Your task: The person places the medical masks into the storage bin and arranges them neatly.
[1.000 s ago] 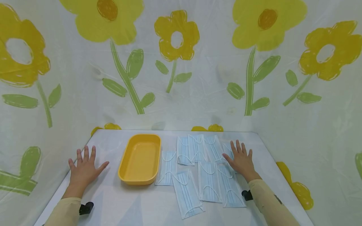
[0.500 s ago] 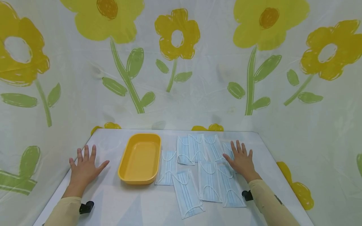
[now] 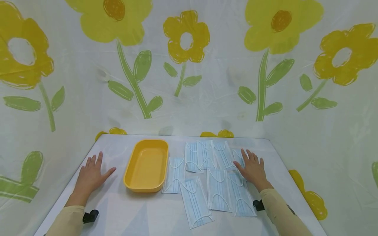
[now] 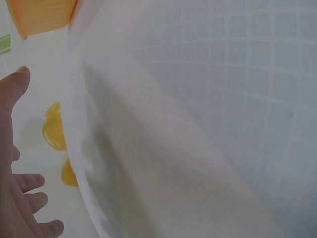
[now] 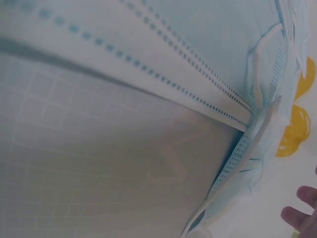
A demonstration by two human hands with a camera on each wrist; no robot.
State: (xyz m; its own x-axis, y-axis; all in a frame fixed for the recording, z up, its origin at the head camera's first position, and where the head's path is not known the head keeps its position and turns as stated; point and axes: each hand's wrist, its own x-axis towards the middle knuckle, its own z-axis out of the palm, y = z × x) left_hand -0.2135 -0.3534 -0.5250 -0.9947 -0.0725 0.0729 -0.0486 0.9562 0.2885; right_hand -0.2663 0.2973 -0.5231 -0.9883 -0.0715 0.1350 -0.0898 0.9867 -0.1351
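Several light-blue face masks [image 3: 196,203] with white ear loops lie flat on the right half of the table, some overlapping. Left of them stands a yellow tray [image 3: 147,170] with nothing inside. My left hand [image 3: 90,177] is to the left of the tray, apart from it, thumb out and fingers spread, holding nothing. At the right end of the masks is my right hand [image 3: 252,168], fingers extended over the partly hidden far-right mask [image 3: 238,156]. Whether it touches that mask I cannot tell. The right wrist view shows a mask [image 5: 198,84] close up and a few fingertips [image 5: 296,217].
The white table [image 3: 109,209] has pale blue printed patterns. A white curtain [image 3: 218,98] with yellow flowers encloses it at the back and both sides. A black wrist strap part [image 3: 91,216] shows by the left sleeve, another black part [image 3: 258,205] by the right.
The fingers of my left hand have drawn closer together and tilted slightly right. My right hand's fingers have bent a little. Masks and tray have stayed in place.
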